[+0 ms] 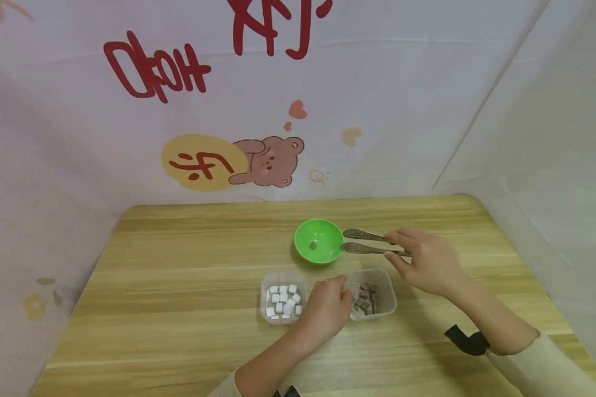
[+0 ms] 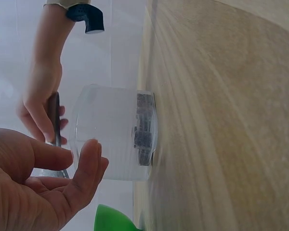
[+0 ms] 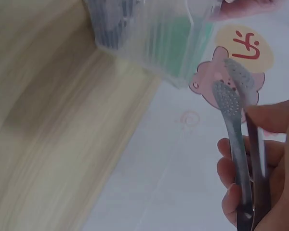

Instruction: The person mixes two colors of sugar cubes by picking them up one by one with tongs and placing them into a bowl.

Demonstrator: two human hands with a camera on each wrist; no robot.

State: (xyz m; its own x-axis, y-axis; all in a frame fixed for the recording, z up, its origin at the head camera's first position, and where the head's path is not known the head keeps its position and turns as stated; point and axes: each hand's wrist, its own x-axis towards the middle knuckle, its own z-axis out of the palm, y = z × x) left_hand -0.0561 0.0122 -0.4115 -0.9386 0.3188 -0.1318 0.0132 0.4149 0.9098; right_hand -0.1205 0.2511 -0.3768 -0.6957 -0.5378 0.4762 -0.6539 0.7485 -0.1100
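Note:
My right hand [image 1: 429,264] holds metal tongs [image 1: 365,250] with perforated tips, spread apart and with nothing between them. The tips sit just right of a green bowl [image 1: 305,255], where one small dark cube [image 1: 313,245] lies. My left hand [image 1: 325,309] pinches the near-left rim of a clear plastic box [image 1: 388,300] between thumb and fingers. Dark brown cubes [image 2: 143,137] cover its bottom, partly hidden by that hand in the head view. In the right wrist view, the tongs [image 3: 233,110] rest between thumb and curled fingers.
Left of my left hand stands a second clear box [image 1: 265,292] with several white cubes [image 1: 283,298]. All stand on a wood-grain table [image 1: 179,298]. A white wall cloth [image 1: 397,88] with red lettering and a printed bear [image 1: 273,160] rises behind the table.

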